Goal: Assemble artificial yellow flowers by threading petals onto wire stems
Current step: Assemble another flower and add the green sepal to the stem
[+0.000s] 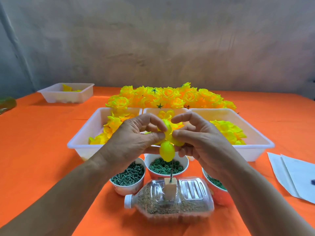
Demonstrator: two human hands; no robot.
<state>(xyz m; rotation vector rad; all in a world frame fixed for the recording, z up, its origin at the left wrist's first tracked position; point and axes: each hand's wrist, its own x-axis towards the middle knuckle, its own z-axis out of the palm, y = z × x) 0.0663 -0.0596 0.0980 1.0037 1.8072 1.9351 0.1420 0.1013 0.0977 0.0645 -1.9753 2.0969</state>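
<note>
White papers lie at the right edge of the orange counter; a blurred green object sits at the left edge, grey wall behind

L grip bare | R grip bare | forearms bare to frame edge

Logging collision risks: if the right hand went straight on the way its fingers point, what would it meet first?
The right hand would press into the yellow petal piece it pinches, then the left hand. Depth is unclear from one view.
</note>
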